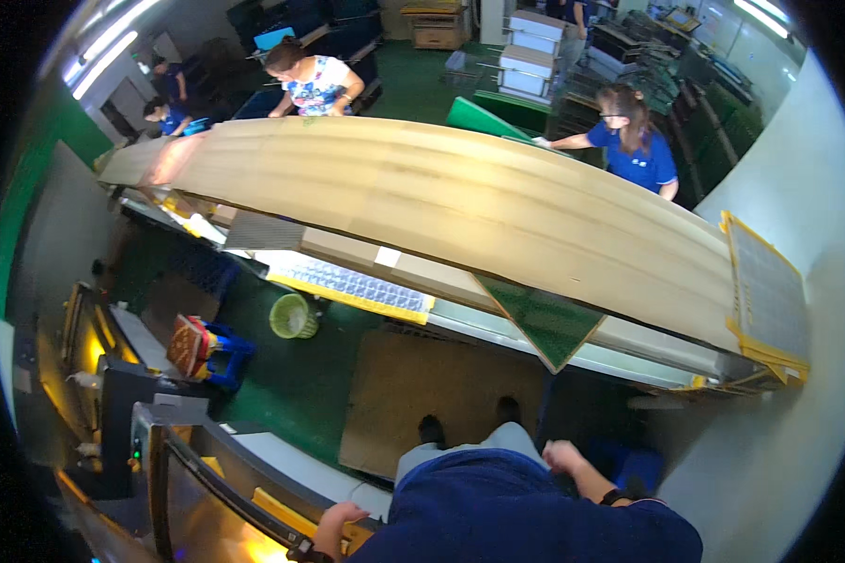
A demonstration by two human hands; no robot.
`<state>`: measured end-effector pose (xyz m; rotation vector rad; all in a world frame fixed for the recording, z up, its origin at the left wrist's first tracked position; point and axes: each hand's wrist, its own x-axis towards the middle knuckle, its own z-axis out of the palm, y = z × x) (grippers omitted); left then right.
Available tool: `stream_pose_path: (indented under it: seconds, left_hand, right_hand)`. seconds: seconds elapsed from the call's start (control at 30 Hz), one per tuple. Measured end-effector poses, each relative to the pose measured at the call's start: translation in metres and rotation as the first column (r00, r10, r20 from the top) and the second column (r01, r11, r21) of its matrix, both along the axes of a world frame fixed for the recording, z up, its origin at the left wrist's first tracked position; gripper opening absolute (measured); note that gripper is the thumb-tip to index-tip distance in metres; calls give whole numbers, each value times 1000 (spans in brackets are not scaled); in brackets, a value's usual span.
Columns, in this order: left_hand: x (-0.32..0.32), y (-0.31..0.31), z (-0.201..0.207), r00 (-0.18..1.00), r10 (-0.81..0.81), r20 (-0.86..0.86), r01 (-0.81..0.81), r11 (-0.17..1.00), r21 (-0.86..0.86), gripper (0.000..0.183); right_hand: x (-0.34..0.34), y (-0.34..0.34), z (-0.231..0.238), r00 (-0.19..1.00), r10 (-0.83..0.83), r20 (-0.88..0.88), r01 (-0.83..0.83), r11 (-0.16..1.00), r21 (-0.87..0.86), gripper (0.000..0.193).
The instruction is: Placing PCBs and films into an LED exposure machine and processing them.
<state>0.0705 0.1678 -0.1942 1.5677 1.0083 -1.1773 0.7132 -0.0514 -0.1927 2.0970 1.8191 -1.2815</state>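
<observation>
I stand in a dark blue top beside a long pale wooden workbench (pixel 460 202). My left hand (pixel 336 522) lies low at the bottom edge, on the dark rail of a glowing machine (pixel 188 488), next to a yellow part; its grip is unclear. My right hand (pixel 563 457) hangs by my hip with the fingers curled in and nothing visible in it. It is slightly blurred, and a dark wristband sits behind it. My shoes stand on a brown cardboard sheet (pixel 422 399) on the green floor.
A green triangular mat (pixel 546 324) and a yellow-edged tray of clear cells (pixel 347 284) lie under the bench edge. Another yellow-framed tray (pixel 770 291) sits at the right end. A green basket (pixel 293 316) and a blue crate (pixel 218 355) stand on the floor. Two people work across the bench.
</observation>
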Motion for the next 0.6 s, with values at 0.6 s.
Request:
stream_pose_path:
  seconds: [0.6]
  left_hand:
    - [11, 9, 190, 983, -165, -79, 182, 920, 348, 58]
  right_hand:
    - [-215, -281, 99, 767, -192, 613, 488, 794, -362, 25]
